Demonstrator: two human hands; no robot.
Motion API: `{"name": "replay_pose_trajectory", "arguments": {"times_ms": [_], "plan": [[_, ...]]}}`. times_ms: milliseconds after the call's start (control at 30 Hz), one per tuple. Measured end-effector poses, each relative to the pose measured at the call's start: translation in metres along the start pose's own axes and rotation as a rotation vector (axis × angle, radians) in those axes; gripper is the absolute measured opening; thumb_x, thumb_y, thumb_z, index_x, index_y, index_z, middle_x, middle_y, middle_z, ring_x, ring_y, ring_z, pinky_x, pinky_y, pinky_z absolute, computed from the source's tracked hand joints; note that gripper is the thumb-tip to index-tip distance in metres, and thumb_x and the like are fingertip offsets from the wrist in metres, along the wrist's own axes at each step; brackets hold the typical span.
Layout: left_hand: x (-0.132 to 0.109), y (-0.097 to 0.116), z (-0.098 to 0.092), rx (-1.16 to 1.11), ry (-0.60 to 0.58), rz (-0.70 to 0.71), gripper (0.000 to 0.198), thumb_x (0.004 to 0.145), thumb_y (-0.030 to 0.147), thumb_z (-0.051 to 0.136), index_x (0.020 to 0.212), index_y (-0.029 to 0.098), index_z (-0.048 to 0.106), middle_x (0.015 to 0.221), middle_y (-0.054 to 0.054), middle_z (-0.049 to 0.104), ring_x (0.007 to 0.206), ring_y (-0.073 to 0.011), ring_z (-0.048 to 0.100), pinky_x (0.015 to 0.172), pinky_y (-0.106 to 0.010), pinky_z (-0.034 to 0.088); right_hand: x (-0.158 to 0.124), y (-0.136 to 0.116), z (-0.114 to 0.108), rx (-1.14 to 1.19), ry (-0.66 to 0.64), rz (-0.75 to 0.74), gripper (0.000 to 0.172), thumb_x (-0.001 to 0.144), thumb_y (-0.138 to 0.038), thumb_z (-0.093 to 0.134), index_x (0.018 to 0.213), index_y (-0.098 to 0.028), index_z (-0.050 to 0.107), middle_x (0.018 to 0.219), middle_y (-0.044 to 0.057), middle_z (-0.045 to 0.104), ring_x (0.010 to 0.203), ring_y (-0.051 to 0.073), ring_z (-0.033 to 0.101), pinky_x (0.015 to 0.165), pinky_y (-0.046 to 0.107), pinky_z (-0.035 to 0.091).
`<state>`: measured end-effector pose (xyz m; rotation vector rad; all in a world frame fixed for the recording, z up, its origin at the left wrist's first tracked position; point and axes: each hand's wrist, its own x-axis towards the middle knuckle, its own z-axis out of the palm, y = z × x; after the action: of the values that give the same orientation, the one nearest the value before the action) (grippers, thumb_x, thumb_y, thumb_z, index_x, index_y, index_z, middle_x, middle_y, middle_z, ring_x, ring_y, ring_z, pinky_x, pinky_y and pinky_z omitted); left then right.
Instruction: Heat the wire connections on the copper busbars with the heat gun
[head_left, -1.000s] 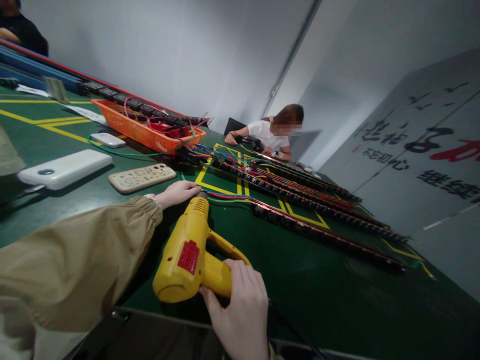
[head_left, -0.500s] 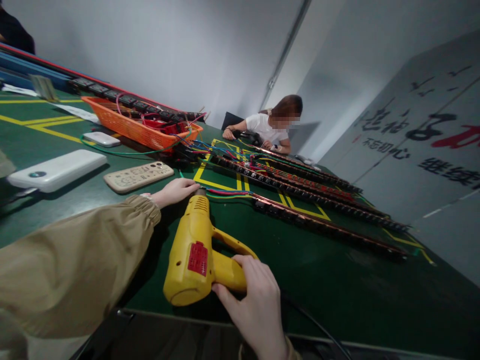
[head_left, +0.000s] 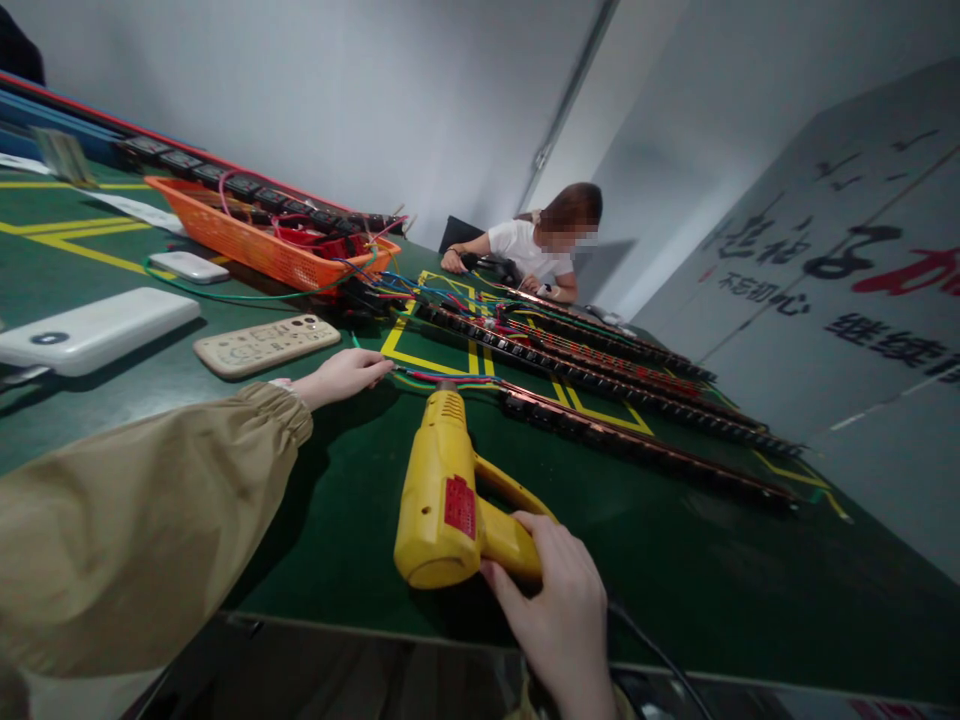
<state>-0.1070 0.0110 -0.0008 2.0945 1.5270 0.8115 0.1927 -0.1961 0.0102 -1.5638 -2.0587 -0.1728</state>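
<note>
My right hand is wrapped round the grip of a yellow heat gun, whose nozzle points away from me. Just beyond the nozzle runs a bundle of coloured wires, red, blue and green. My left hand pinches the wires' left end between thumb and fingers. To the right, the wires lead into a long strip with copper edges and black sockets, lying on the green table. Whether the nozzle touches the wires I cannot tell.
More long strips with wires lie further back. An orange basket holds red parts and wires. Left are a phone in a beige case, a white power bank and a small white case. Another person sits across the table.
The heat gun in my right hand has moved right along the wires, away from my left hand. My left hand still pinches the wire ends. The view has shifted slightly.
</note>
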Motion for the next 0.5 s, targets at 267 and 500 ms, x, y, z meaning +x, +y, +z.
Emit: {"name": "replay_pose_trajectory", "arguments": {"times_ms": [267, 500], "plan": [[-0.0024, 0.0035, -0.0014, 0.010, -0.017, -0.008, 0.047, 0.084, 0.054, 0.035, 0.065, 0.014, 0.052, 0.059, 0.001, 0.054, 0.057, -0.0103, 0.046, 0.056, -0.022, 0.030, -0.0046, 0.0092, 0.0045, -0.146, 0.050, 0.113, 0.043, 0.081, -0.059, 0.050, 0.101, -0.020, 0.053, 0.091, 0.005, 0.060, 0.081, 0.021, 0.054, 0.070, 0.032, 0.038], [-0.0013, 0.0030, -0.0020, 0.030, -0.021, -0.023, 0.046, 0.083, 0.054, 0.035, 0.064, 0.016, 0.053, 0.060, 0.000, 0.055, 0.058, -0.0116, 0.048, 0.056, -0.023, 0.031, -0.0055, 0.0078, 0.0059, -0.187, 0.132, 0.132, 0.048, 0.082, -0.063, 0.044, 0.100, -0.020, 0.053, 0.091, 0.006, 0.060, 0.081, 0.021, 0.054, 0.070, 0.032, 0.038]]}}
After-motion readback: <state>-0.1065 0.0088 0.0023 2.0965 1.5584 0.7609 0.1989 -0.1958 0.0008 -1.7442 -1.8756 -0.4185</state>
